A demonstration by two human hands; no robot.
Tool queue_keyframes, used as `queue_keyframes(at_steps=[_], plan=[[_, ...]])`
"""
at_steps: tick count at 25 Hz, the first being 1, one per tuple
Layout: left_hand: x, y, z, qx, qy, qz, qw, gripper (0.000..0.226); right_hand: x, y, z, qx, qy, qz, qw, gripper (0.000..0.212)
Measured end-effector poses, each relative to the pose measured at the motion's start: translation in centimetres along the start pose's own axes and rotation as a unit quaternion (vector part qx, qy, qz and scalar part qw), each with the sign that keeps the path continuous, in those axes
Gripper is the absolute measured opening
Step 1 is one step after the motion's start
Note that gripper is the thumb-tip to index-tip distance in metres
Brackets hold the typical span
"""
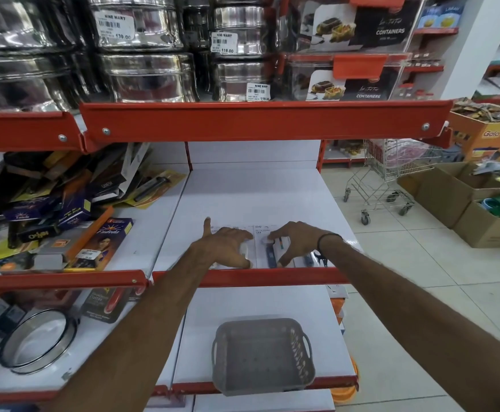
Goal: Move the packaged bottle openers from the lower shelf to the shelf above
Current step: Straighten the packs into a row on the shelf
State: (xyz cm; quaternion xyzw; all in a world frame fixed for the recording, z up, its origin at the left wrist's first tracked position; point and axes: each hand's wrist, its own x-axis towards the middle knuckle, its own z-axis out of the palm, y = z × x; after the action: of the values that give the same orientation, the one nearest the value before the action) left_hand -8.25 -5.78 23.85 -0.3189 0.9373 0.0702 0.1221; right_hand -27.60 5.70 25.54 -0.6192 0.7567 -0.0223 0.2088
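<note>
Packaged bottle openers (pixel 269 248) lie flat side by side near the front edge of the middle white shelf (pixel 251 197), white cards with blue handles showing. My left hand (pixel 226 246) rests palm down on the left packages, thumb stretched out. My right hand (pixel 295 242) is arched over the right packages, fingertips touching them. Neither hand has lifted a package. On the lower shelf (pixel 201 346) stands a grey plastic basket (pixel 262 356); I see no packages in it.
Piled boxed knives and peelers (pixel 64 209) fill the shelf to the left. Steel tins (pixel 144 49) and boxed containers (pixel 358 75) stand on the shelf above. A shopping trolley (pixel 391 173) and cardboard boxes (pixel 465 203) stand in the aisle at right.
</note>
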Motion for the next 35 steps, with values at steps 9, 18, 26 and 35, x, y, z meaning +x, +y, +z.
queue_keyframes(at_steps=[9,18,26,35], plan=[[0.0,0.2,-0.1,-0.001,-0.005,-0.004,1.0,0.085,0.5,-0.6,0.0,-0.009,-0.003,0.014,1.0,0.08],[0.5,0.3,0.0,0.032,-0.03,-0.003,0.999,0.081,0.1,0.5,-0.1,-0.054,-0.008,0.023,0.998,0.094],[0.8,0.8,-0.2,0.035,-0.039,-0.014,0.999,0.08,-0.6,-0.4,-0.1,-0.072,0.003,0.017,0.997,0.085],[0.9,1.2,-0.2,0.018,-0.029,-0.023,0.999,0.077,-1.0,-1.8,-0.8,-0.074,0.001,0.022,0.997,0.087]])
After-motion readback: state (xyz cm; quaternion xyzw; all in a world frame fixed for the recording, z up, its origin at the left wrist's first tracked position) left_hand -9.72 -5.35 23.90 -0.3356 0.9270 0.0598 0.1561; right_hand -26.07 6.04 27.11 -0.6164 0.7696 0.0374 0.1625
